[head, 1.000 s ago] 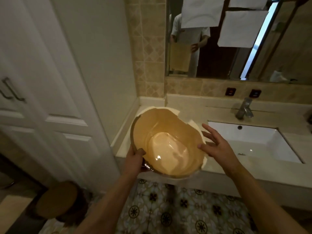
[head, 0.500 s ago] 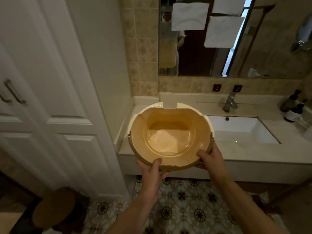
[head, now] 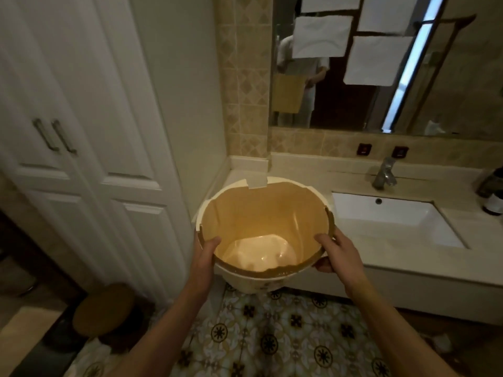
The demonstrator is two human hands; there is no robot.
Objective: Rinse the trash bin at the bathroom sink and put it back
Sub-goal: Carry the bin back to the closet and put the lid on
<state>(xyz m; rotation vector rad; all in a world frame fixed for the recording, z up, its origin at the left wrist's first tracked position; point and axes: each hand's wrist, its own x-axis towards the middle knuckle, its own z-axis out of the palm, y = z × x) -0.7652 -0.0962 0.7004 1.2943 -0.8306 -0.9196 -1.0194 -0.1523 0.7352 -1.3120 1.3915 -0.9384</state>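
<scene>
One round cream plastic trash bin (head: 265, 213) with tan interior at frame centre, held before the counter edge, left of one white rectangular sink (head: 392, 216). Two hands gripping its near rim: left hand (head: 202, 257), right hand (head: 336, 251), thumbs hooked inside. One chrome faucet (head: 385, 174) upper right.

Your vanity counter and the tiled floor

You see the counter (head: 402, 257) carrying a faucet (head: 384, 174) behind its sunken sink (head: 392, 216) and a dark bottle (head: 494, 197) at right; a round wooden stool (head: 104, 308) stands on the patterned floor (head: 285, 336).
</scene>
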